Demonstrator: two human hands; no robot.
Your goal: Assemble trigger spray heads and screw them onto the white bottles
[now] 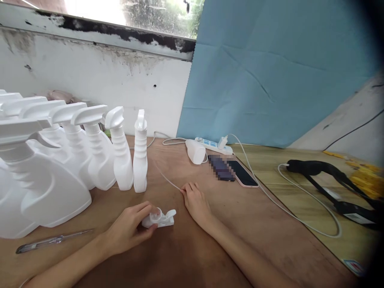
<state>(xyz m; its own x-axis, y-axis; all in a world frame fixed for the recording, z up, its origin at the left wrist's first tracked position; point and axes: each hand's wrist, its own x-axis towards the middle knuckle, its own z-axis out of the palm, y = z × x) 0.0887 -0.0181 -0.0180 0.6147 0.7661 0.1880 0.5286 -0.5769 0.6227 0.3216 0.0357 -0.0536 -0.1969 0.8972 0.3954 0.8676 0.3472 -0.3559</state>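
My left hand [130, 226] is closed around a white trigger sprayer head [163, 219], low over the brown tabletop. The head lies on its side, with its round collar facing up and its trigger end to the right. A thin pale tube [168, 179] runs back and left from the fingertips of my right hand [196, 202], which pinch its near end. The tube and the sprayer head are apart. To the left, several white spray bottles [54, 188] with trigger heads stand upright in rows, and the nearest slim one [140, 152] is behind my left hand.
A clear-handled screwdriver [54, 241] lies at left. Towards the back are a white bottle [195, 152] on its side, a power strip [214, 145] with a cable, and two phones [222, 168]. A black strap [318, 168] lies right. The wall and blue sheet [255, 72] bound the back.
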